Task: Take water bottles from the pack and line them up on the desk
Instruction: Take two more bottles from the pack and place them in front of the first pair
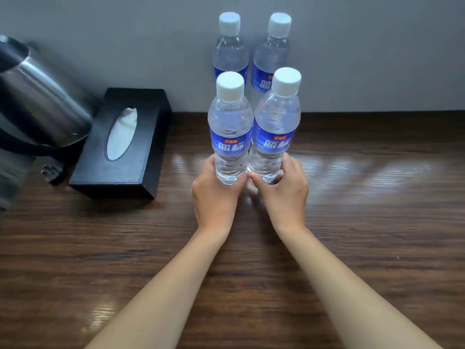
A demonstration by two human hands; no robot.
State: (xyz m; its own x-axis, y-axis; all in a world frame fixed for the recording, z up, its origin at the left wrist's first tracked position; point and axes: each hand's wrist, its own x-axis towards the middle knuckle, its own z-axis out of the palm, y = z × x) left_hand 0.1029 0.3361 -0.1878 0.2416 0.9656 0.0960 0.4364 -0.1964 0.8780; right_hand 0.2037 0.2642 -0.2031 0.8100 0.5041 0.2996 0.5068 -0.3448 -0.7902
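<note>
Two clear water bottles with white caps and blue labels stand upright side by side, touching, on the dark wooden desk [352, 222]. My left hand [214, 195] grips the base of the left bottle [230, 127]. My right hand [284, 190] grips the base of the right bottle [276, 122]. Behind them, two more bottles of the same kind, a left one [230, 46] and a right one [273, 49], stand next to each other close to the grey wall; their lower parts are hidden by the front pair. No pack is in view.
A black tissue box [123, 142] lies on the desk to the left of the bottles. A steel kettle [37, 96] with a black handle stands at the far left, a plug [51, 172] beside it. The grey wall [377, 59] bounds the desk at the back.
</note>
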